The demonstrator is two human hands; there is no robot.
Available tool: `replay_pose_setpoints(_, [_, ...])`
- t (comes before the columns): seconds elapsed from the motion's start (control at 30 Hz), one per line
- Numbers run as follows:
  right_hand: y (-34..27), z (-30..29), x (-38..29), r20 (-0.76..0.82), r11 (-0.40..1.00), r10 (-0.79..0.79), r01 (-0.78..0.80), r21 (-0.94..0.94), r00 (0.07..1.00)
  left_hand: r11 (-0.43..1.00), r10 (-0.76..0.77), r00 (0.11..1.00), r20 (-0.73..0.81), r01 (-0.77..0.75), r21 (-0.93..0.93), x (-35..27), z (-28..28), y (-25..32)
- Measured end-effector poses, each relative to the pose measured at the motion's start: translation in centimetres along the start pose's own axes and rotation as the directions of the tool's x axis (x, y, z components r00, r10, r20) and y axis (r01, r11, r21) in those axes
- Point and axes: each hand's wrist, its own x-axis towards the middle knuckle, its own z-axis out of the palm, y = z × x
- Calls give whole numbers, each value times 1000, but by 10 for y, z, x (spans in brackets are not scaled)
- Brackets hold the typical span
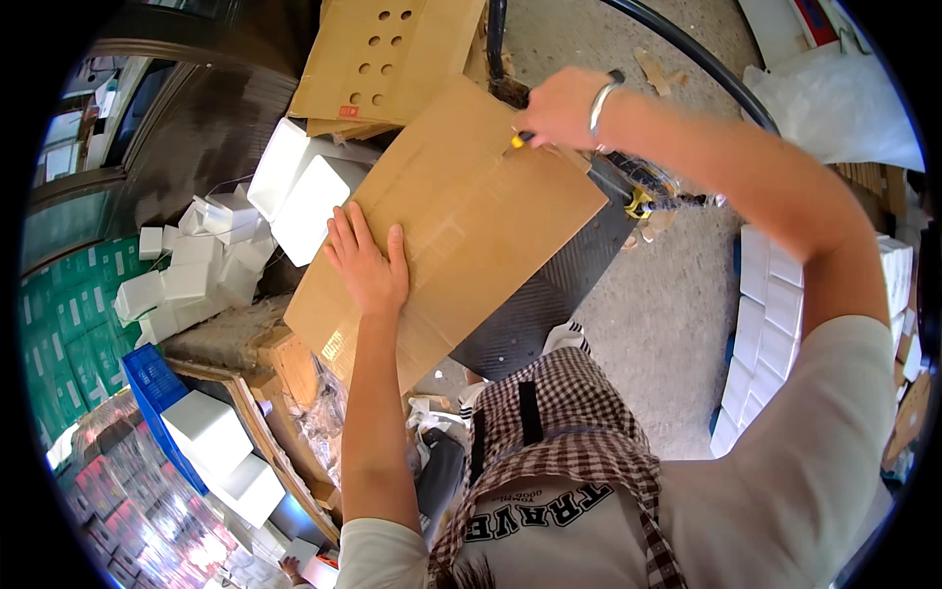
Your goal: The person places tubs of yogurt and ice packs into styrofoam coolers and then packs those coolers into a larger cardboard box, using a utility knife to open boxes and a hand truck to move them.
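Note:
A large flat cardboard sheet [471, 221] lies aslant before me on a dark ribbed platform [544, 302]. My left hand [372, 261] rests palm down on its left part, the fingers spread. At the far right part of the sheet my right hand [556, 110], a silver bangle at its wrist, grips a yellow and black utility knife [521, 140]. The knife's front end points at the cardboard; whether the blade is in it I cannot tell.
Cardboard with punched holes [368, 66] lies beyond the sheet. White foam boxes [313, 206] stand at its left, more [213, 258] piled farther left. A black curved bar [692, 44] arches at upper right. White stacked blocks [762, 324] stand right. Another person's hand [291, 565] shows at lower left.

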Motion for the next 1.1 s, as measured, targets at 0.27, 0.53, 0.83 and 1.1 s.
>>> replay_pose_setpoints(0.27, [57,15,-51,101,822,478,-485,298,873,999,-40,999,-7,40,-23,-9,2,-3])
replay_pose_setpoints(0.53, [17,35,-1,335,346,439,-501,794,834,1000,-14,1000,-5,14,-18,-1,-1,-2])
replay_pose_setpoints(0.83, [16,37,-3,357,293,400,-487,823,844,1000,-24,1000,-7,24,-10,-3,-1,-4])
replay_pose_setpoints(1.1, [15,30,2,367,326,400,-505,799,840,999,-30,999,-12,30,-16,-3,-1,-4])
